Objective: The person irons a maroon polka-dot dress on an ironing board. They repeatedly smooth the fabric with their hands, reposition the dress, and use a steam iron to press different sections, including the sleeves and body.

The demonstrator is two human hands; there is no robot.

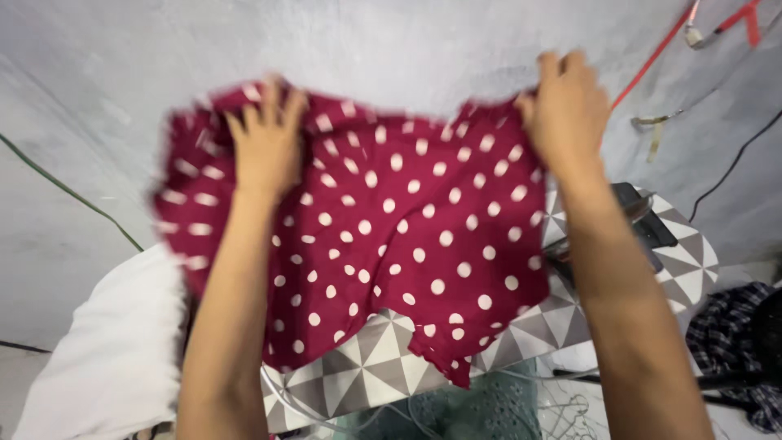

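Both hands, left [265,147] and right [566,106], fingers closed on the top edge of a maroon polka-dot garment [399,244]; it hangs lengthwise, hem toward the ironing board [366,371], apparently shorts.

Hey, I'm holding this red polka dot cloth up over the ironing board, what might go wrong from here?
1. The dark iron sits at the board's far end, right under the red dotted garment; if it is hot, the hem may brush it.
2. The garment blocks your view of the patterned board, so it may land creased.
3. The left hand and right hand grip only the top edge, which looks blurred, so it might slip.
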